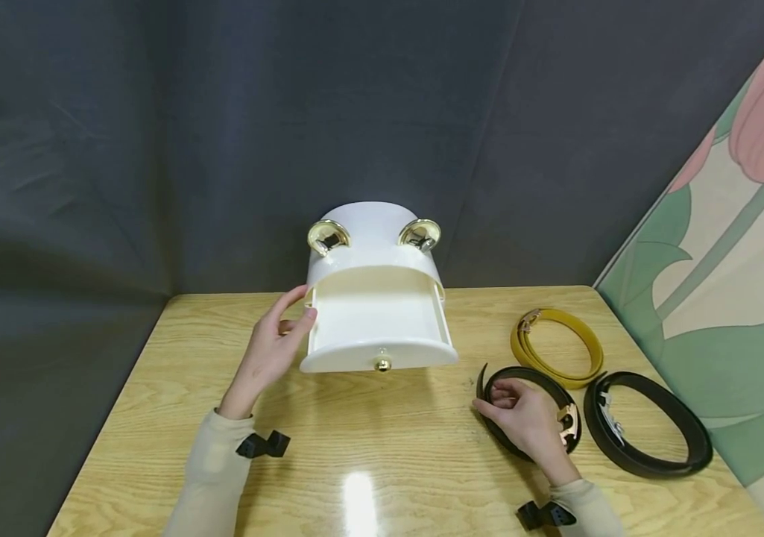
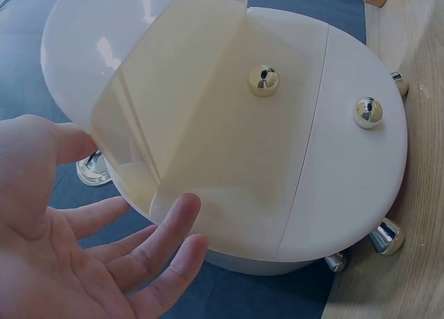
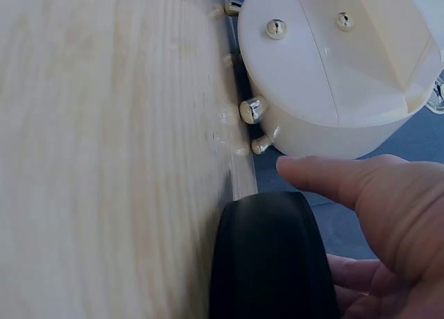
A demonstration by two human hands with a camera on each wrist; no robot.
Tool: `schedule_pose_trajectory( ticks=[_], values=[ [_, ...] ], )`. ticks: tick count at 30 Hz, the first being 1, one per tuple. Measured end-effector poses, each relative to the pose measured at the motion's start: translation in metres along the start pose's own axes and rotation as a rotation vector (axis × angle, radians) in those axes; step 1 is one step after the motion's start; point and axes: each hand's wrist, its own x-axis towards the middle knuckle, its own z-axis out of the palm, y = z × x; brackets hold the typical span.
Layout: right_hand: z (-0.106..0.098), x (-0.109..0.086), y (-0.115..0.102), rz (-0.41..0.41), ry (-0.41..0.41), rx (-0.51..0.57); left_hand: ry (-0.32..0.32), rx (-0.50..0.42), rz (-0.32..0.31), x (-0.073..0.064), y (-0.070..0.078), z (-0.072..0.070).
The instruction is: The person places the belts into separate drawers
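A white box with gold ears (image 1: 373, 235) stands at the back of the table, its upper drawer (image 1: 382, 317) pulled out and bare inside. At the drawer's left side is my left hand (image 1: 274, 339), thumb by the edge and fingers spread, as the left wrist view shows. My right hand (image 1: 525, 414) is over a coiled black belt (image 1: 572, 425) with a gold buckle, its thumb at the left rim and fingertips inside the coil. In the right wrist view the thumb (image 3: 333, 177) extends straight beside the belt (image 3: 270, 256), with a gap between them; the other fingers are partly hidden.
Behind the black belt lies a coiled yellow belt (image 1: 586, 339). To the right is another coiled black belt (image 1: 697, 440) with a silver buckle. A dark curtain (image 1: 328, 104) hangs behind the wooden table (image 1: 415, 462), and a flowered cloth (image 1: 730, 298) hangs on the right.
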Motion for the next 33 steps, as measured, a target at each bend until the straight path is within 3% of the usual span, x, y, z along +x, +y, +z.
schedule_pose_trajectory(
  ticks=[6, 15, 26, 33],
  values=[
    [0.001, -0.002, 0.000, -0.006, -0.026, 0.002, -0.004, 0.005, -0.006, 0.000, 0.000, 0.000],
    [0.002, -0.008, 0.000, -0.041, 0.003, -0.050, -0.003, 0.008, 0.003, 0.001, -0.002, 0.001],
    [0.006, -0.012, -0.003, -0.073, 0.134, -0.217, 0.003, 0.016, 0.014, 0.000, -0.002, 0.001],
    [0.007, -0.011, -0.004, -0.099, 0.150, -0.243, 0.004, 0.018, 0.018, 0.000, -0.002, 0.000]
  ],
)
